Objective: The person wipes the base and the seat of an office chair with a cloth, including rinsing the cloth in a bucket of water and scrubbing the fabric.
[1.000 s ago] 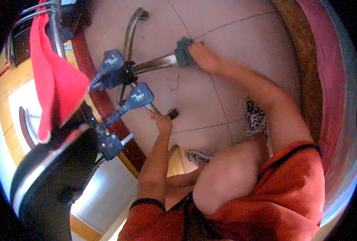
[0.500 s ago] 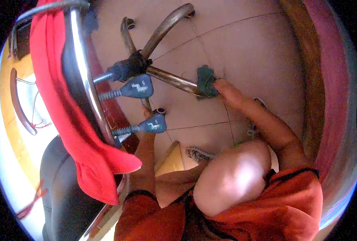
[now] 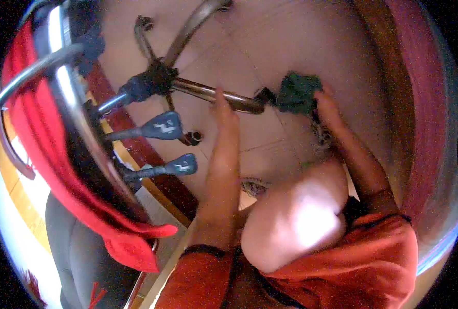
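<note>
My right hand [image 3: 330, 109] grips a crumpled dark green cloth [image 3: 298, 93], held just beyond the end of a metal chair leg [image 3: 242, 102]. A dark caster [image 3: 265, 97] at that leg's end is partly beside the cloth. My left hand [image 3: 225, 106] reaches across the same leg, edge-on, fingers pointing away from me; whether it presses on the metal is unclear. The swivel chair lies tipped, its base hub [image 3: 159, 77] and silver gas post [image 3: 113, 104] showing. Two dark adjustment levers [image 3: 162, 125] with white symbols stick out from under the seat.
A red cloth [image 3: 48, 149] drapes along the chair at left, beside a chrome armrest tube [image 3: 33, 72]. Another person's dark-clad leg [image 3: 84, 247] is at lower left. My bent knee [image 3: 296, 216] is close below my hands. Tiled floor [image 3: 270, 46] lies underneath.
The green cloth has come off the leg's end and moved right with my right hand, uncovering the caster. My left hand has left a farther leg and moved up and right. The view has shifted.
</note>
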A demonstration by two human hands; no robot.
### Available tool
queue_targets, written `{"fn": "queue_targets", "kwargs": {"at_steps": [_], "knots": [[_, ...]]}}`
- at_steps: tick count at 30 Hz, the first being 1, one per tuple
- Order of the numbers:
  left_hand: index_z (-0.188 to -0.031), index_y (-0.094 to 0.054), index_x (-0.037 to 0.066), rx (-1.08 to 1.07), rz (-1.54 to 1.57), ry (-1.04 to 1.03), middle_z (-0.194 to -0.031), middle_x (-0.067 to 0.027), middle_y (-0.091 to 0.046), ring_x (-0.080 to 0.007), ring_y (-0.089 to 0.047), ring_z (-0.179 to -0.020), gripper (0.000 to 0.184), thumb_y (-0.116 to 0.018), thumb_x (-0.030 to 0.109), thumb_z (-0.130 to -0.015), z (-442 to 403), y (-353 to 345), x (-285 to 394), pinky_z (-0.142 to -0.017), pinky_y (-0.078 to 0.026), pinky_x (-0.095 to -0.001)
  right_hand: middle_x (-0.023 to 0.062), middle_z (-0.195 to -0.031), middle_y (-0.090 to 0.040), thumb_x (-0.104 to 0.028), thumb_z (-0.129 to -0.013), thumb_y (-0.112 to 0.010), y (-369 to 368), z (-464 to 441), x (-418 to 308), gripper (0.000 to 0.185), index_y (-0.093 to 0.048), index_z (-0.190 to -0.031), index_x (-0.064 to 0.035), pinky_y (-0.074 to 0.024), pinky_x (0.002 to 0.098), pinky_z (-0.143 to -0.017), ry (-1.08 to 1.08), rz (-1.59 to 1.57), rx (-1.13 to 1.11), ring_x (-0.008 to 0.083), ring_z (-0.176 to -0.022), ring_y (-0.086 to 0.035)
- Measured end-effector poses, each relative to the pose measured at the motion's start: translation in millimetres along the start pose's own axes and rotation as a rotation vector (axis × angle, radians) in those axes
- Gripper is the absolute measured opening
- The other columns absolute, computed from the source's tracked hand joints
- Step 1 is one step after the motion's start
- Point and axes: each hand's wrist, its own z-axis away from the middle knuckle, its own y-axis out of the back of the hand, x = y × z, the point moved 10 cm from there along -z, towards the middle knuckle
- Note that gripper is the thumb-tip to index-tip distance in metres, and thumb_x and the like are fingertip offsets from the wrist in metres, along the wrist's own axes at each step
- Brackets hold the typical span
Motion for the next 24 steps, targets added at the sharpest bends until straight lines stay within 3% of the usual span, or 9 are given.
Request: {"fn": "queue_targets", "kwargs": {"at_steps": [2,4,6,9,13,16,19,22,24], "knots": [[-0.093,-0.051,0.001,0.003,0.027,0.008,-0.078,-0.0092,-0.057,-0.0215,-0.058,-0.067,0.03,-0.062,0.027,-0.084,-8.3,-1.6,6.8,-0.063,-0.049,-0.0346,0.0175,-0.113,-0.056,-0.014,-0.078,-0.05,13.5,-7.6,0.0,0.047,-0.047,-0.122,0.0016,-0.0372,0.0353,-0.096,0.049,0.122,0.046,0.0297,-0.107,-0.051],[-0.092,-0.051,0.0,0.033,0.069,0.04,-0.078,-0.0099,-0.057,-0.0218,-0.058,-0.066,0.03,-0.063,0.027,-0.083,-16.3,18.6,10.9,-0.062,-0.049,-0.0345,0.0076,-0.098,-0.058,-0.012,-0.076,-0.047,0.5,26.9,-39.5,0.036,-0.051,-0.111,0.0002,-0.0481,0.0306,-0.075,0.241,0.148,0.187,0.0175,-0.082,-0.056],[-0.092,-0.051,-0.001,0.058,0.04,0.063,-0.078,-0.0096,-0.057,-0.0214,-0.058,-0.067,0.03,-0.063,0.026,-0.083,-35.6,27.1,8.8,-0.059,-0.049,-0.0339,0.0083,-0.1,-0.058,-0.013,-0.078,-0.047,16.1,79.3,-126.4,0.037,-0.05,-0.112,0.0022,-0.0482,0.032,-0.076,0.114,-0.321,0.275,0.018,-0.083,-0.056],[-0.093,-0.051,-0.001,0.093,0.059,0.047,-0.08,-0.0084,-0.057,-0.0208,-0.058,-0.069,0.028,-0.063,0.022,-0.083,-21.6,17.7,16.5,-0.058,-0.05,-0.0334,0.0109,-0.104,-0.057,-0.017,-0.079,-0.05,38.1,56.2,-186.2,0.046,-0.046,-0.121,0.0033,-0.0487,0.0332,-0.078,0.375,-0.397,0.041,0.0192,-0.086,-0.057],[-0.095,-0.052,-0.001,-0.091,-0.207,-0.344,-0.08,-0.007,-0.056,-0.019,-0.056,-0.068,0.026,-0.063,0.019,-0.083,14.9,15.0,56.6,-0.058,-0.047,-0.0326,0.0161,-0.107,-0.056,-0.024,-0.088,-0.047,-56.1,50.8,-206.2,0.031,-0.054,-0.109,-0.0015,-0.0384,0.0385,-0.094,0.56,0.32,-0.078,0.0296,-0.104,-0.051],[-0.099,-0.051,0.0,0.079,-0.214,-0.024,-0.082,-0.0057,-0.056,-0.0162,-0.053,-0.068,0.027,-0.063,0.019,-0.083,35.8,12.0,24.8,-0.058,-0.043,-0.0295,0.0165,-0.117,-0.053,-0.025,-0.088,-0.047,-166.1,44.7,-215.7,0.026,-0.06,-0.097,-0.0031,-0.0322,0.0409,-0.101,0.855,0.257,-0.482,0.0367,-0.114,-0.044],[-0.102,-0.05,-0.002,-0.021,-0.478,-0.269,-0.088,-0.0062,-0.056,-0.0145,-0.05,-0.072,0.028,-0.061,0.019,-0.085,26.0,23.0,39.1,-0.06,-0.04,-0.0285,0.0129,-0.117,-0.054,-0.024,-0.083,-0.049,-292.9,75.5,-236.1,0.026,-0.064,-0.098,-0.0085,-0.0178,0.0587,-0.104,1.442,0.783,-0.098,0.0289,-0.117,-0.044],[-0.108,-0.046,-0.008,-0.063,-0.263,-0.056,-0.096,-0.0103,-0.054,-0.0168,-0.05,-0.084,0.043,-0.059,0.027,-0.087,-5.5,32.9,10.4,-0.068,-0.041,-0.0304,0.0115,-0.101,-0.057,-0.026,-0.082,-0.051,-345.8,33.1,-229.2,0.021,-0.06,-0.091,-0.009,-0.0252,0.0616,-0.098,1.671,0.835,0.151,0.0256,-0.119,-0.042],[-0.108,-0.045,-0.009,0.081,-0.386,0.008,-0.096,-0.0116,-0.053,-0.0176,-0.05,-0.083,0.048,-0.061,0.03,-0.085,-10.9,55.8,1.0,-0.069,-0.042,-0.0307,0.0106,-0.094,-0.059,-0.026,-0.08,-0.052,-366.6,15.4,-212.4,0.022,-0.06,-0.088,-0.0068,-0.0339,0.0571,-0.095,1.668,0.921,-0.129,0.027,-0.106,-0.053]]}}
